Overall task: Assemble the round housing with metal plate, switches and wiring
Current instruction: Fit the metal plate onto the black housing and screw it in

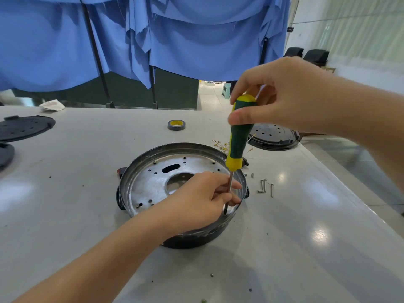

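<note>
The round black housing (192, 239) sits mid-table with a perforated metal plate (150, 182) lying inside it. A green and yellow screwdriver (239, 136) stands nearly upright, its tip down at the plate's right front edge. My right hand (282, 95) grips the top of the handle. My left hand (201, 197) reaches into the housing and pinches the steel shaft between its fingertips. A red switch part (119, 171) pokes out at the housing's left side.
Loose screws (265, 186) and small brass terminals (220, 145) lie right of the housing. A tape roll (176, 124) sits behind it. Black round covers rest at far left (24, 127) and back right (275, 136). The table's right edge runs diagonally nearby.
</note>
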